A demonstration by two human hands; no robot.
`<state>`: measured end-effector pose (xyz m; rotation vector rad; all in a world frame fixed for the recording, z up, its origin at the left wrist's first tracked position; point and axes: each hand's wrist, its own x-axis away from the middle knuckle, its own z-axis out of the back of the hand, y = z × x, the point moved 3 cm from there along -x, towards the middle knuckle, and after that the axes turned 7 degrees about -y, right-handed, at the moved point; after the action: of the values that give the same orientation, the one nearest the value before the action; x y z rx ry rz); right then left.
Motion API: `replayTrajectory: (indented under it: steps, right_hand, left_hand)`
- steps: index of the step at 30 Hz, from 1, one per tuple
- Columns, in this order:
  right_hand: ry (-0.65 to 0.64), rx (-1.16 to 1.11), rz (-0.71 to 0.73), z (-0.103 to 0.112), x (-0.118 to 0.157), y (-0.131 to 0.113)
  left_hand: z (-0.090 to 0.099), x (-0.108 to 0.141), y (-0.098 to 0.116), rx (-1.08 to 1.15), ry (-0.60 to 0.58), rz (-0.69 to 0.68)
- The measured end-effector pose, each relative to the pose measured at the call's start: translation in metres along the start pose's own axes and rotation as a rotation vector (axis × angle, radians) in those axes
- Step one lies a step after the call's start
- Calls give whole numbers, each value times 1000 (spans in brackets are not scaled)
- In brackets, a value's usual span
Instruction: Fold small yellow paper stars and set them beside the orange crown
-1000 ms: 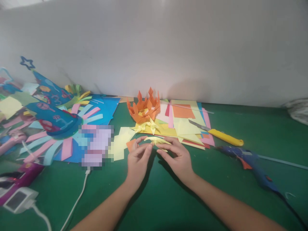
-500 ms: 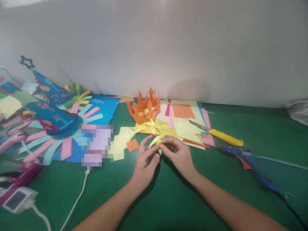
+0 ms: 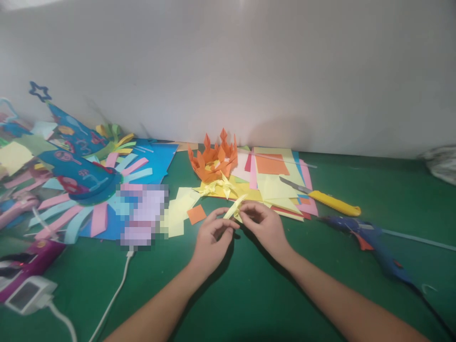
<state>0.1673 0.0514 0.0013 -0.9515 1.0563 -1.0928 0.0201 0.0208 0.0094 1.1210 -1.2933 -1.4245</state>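
Observation:
A small folded yellow paper flower is held between my two hands, just above the green table. My right hand pinches its right side between thumb and fingers. My left hand curls around its left side, with the fingertips against the petals; the exact contact is partly hidden. Beyond them, more folded yellow paper flowers lie on yellow paper. Behind those stands an orange folded paper crown. A small orange paper square rests left of my left hand.
Coloured paper sheets are stacked behind my right hand. A yellow utility knife, blade out, and a blue glue gun lie right. Blue cone hats, a blurred-out phone with a white cable, and a purple power strip occupy the left.
The yellow paper flower has turned in my fingers, and one petal now points up to the right. My left fingers have shifted slightly down; the other things stay put.

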Motion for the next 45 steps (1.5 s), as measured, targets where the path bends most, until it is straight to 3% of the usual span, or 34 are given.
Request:
replayTrajectory:
  steps: [6, 12, 16, 26, 35, 45]
  right_hand:
    - [-7, 89, 50, 1, 0, -3]
    - [12, 219, 118, 3, 0, -10]
    - [-20, 303, 172, 3, 0, -14]
    - [-64, 371, 245, 1, 1, -17]
    - [-124, 368, 272, 0, 1, -18]
    - [-159, 383, 311, -2, 2, -22]
  left_hand:
    - [0, -1, 2, 165, 19, 130]
    - [1, -3, 0, 276, 17, 121]
    - [8, -9, -5, 191, 88, 77]
    - [19, -12, -7, -126, -4, 104]
    - [26, -15, -4, -380, -38, -5]
    - [25, -14, 11, -639, -196, -213]
